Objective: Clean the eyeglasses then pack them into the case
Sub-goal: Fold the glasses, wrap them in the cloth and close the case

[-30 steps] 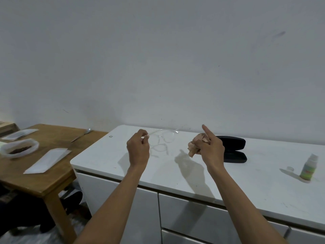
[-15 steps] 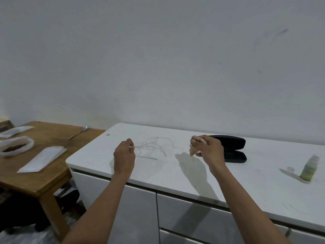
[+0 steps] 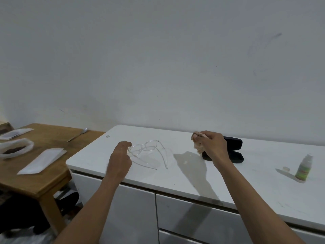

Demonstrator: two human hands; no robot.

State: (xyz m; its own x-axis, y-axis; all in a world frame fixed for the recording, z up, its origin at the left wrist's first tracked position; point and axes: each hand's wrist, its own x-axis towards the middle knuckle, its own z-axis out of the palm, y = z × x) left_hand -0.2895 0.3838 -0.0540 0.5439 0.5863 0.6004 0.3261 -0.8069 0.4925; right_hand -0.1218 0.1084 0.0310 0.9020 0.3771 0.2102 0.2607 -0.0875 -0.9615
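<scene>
Clear-framed eyeglasses (image 3: 146, 148) rest on the white cabinet top (image 3: 184, 180), temples unfolded and pointing toward me. My left hand (image 3: 120, 156) pinches the frame's left corner with thumb and index finger. My right hand (image 3: 212, 147) is raised over the cabinet top to the right, closed around a crumpled beige cloth (image 3: 197, 146). Behind that hand lies the black glasses case (image 3: 235, 155), open, partly hidden by my fingers.
A small spray bottle (image 3: 304, 167) stands at the right of the cabinet top with its loose cap (image 3: 286, 168) beside it. A wooden table (image 3: 44, 178) on the left carries a white packet (image 3: 42, 160), a plastic bag (image 3: 15, 149) and a spoon (image 3: 77, 135).
My left hand lowered the eyeglasses from the air onto the cabinet top. My right hand, still holding the cloth, stayed near the case and folded its pointing finger in.
</scene>
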